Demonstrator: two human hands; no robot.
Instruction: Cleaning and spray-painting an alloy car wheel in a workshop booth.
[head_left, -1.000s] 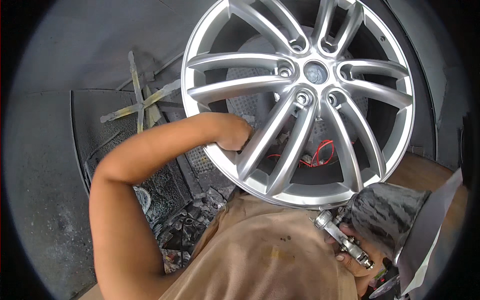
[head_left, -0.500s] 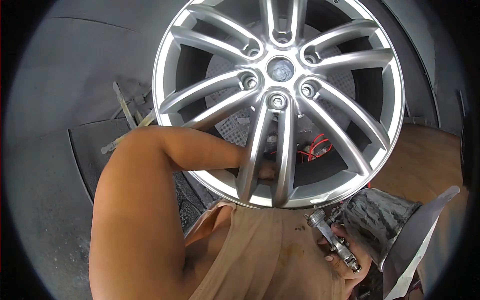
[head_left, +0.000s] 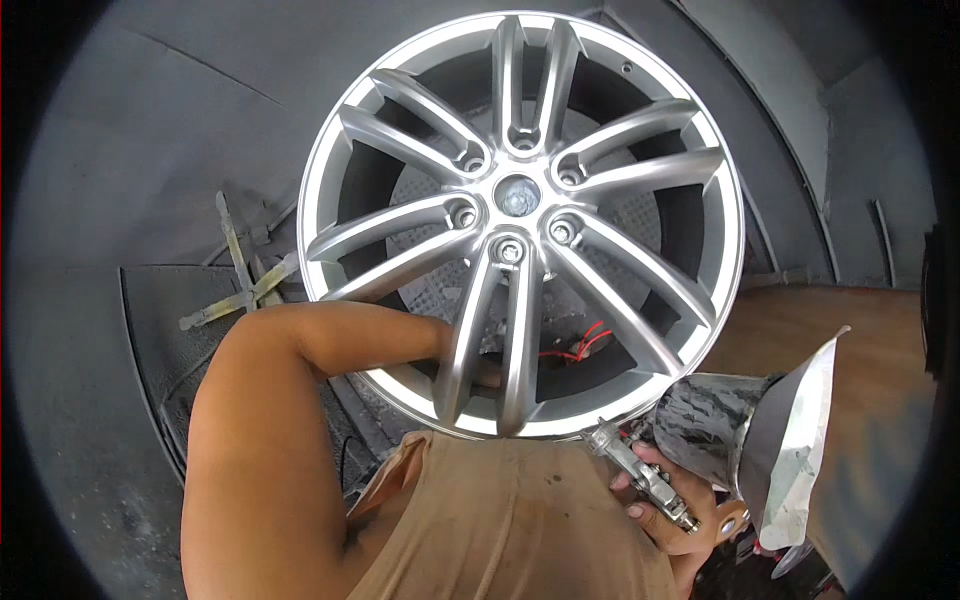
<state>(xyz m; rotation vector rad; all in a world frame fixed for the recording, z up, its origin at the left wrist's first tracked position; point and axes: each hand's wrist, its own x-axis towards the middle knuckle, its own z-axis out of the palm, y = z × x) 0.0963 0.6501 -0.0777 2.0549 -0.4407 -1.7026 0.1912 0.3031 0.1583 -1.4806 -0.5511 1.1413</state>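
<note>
A silver alloy wheel [head_left: 630, 265] with paired spokes faces up in front of me, its whole rim in view. My left arm bends in from the left and passes behind the lower spokes. My left hand [head_left: 487, 373] shows only as a sliver between two of them, so its fingers are hidden. Beside the wheel's lower right rim, my right hand [head_left: 697, 490] is closed around a metal spray gun [head_left: 645, 472]. A dark, paint-streaked cup [head_left: 700, 418] is attached to the gun, with a grey-and-white sheet [head_left: 795, 450] flaring from its wide end.
Crossed, tape-covered bars [head_left: 245, 285] stand left of the wheel. Red cord [head_left: 582, 350] and a perforated plate show through the spokes. A brown panel [head_left: 850, 335] lies at the right, and grey sheeting [head_left: 190, 120] covers the surroundings.
The view has shifted, so the wheel sits lower and farther left, with its top rim now visible. My left arm remains behind the spokes, and the spray gun stays in my right hand.
</note>
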